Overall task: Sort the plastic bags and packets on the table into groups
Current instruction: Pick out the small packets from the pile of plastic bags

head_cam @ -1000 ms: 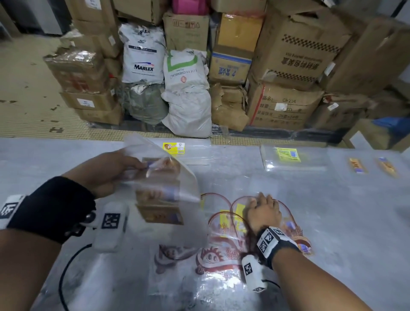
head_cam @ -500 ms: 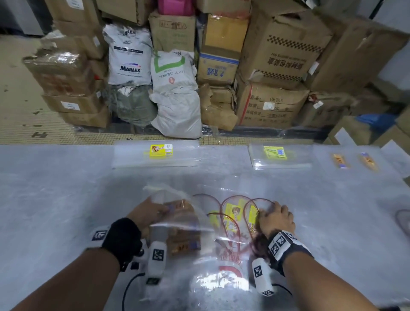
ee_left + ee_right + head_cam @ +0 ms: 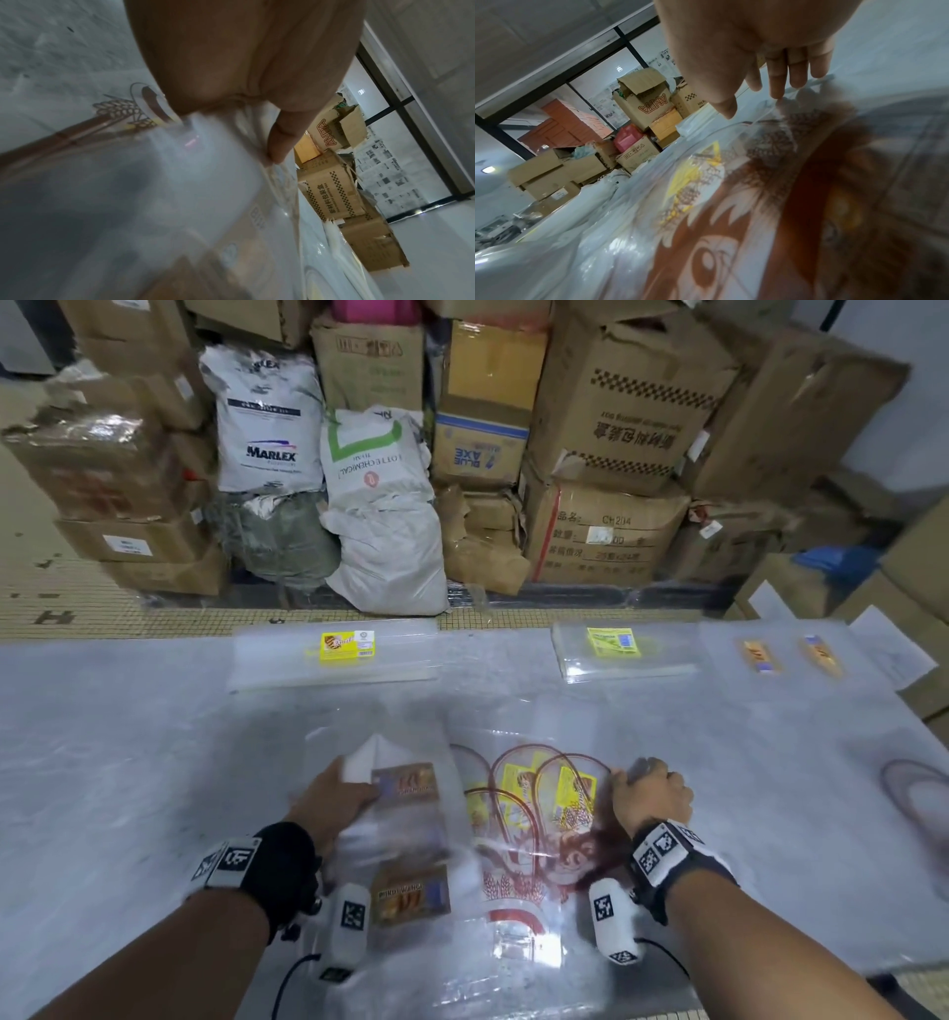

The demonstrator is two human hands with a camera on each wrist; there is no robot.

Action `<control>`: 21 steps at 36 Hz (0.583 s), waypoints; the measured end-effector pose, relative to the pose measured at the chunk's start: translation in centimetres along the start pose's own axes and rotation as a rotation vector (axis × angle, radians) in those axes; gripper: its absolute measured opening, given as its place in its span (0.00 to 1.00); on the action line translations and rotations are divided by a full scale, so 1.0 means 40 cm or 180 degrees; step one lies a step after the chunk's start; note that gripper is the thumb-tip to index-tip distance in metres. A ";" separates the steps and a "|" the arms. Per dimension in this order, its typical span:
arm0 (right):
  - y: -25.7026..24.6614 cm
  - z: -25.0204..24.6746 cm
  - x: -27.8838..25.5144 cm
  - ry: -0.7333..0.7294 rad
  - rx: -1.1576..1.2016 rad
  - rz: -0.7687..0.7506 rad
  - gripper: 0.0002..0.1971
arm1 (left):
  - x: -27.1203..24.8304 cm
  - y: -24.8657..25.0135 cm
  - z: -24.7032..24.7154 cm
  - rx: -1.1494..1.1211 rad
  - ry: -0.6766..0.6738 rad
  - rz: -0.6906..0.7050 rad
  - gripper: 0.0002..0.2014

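Our left hand (image 3: 334, 801), pinching the brown-label bag (image 3: 405, 814), has lowered it beside the red-print pile (image 3: 534, 819); our right hand's (image 3: 652, 796) straight fingers press that pile: placement nearly done.

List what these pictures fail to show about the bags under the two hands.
- Head view: small print on the brown-label bags is smeared by motion blur.
- Left wrist view: the left hand fills the frame, and the bags it holds are blurred.
- Right wrist view: the cartoon-print bags are too close and blurred to count.
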State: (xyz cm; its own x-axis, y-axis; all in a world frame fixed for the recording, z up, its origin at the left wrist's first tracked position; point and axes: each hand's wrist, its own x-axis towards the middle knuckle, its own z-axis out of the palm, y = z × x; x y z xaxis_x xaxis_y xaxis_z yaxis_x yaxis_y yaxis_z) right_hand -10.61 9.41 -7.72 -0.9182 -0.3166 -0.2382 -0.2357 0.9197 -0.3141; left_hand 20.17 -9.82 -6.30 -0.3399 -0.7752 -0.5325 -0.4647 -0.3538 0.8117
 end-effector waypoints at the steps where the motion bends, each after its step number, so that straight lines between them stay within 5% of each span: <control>1: 0.004 -0.001 0.004 -0.0022 -0.0021 -0.0007 0.29 | 0.004 0.000 0.000 -0.0013 -0.0042 0.0037 0.28; 8: -0.010 0.004 0.009 0.0063 0.0144 -0.0293 0.23 | 0.005 0.027 0.023 -0.0490 -0.0395 0.0095 0.17; 11: -0.060 -0.002 -0.011 0.0029 0.1091 -0.0736 0.18 | 0.006 0.046 0.046 -0.0707 -0.0393 0.0169 0.15; 13: -0.108 -0.021 -0.046 -0.0765 0.1884 -0.0774 0.19 | 0.009 0.063 0.060 -0.0839 -0.0407 0.0227 0.14; 16: -0.158 -0.037 -0.083 -0.2112 0.2489 -0.0727 0.35 | -0.016 0.118 0.079 -0.1047 -0.0594 0.0364 0.13; 21: -0.203 -0.065 -0.134 -0.3296 0.3081 -0.0865 0.18 | -0.028 0.174 0.081 -0.1090 -0.0881 0.0673 0.14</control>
State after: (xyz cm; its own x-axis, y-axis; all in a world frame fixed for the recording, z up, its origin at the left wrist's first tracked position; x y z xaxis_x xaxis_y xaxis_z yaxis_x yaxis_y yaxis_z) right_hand -4.58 4.24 -1.50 -0.1426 -0.8623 -0.4859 0.3276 0.4221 -0.8453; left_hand 14.67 -9.72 -0.82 -0.6240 -0.6969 -0.3535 -0.0822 -0.3913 0.9166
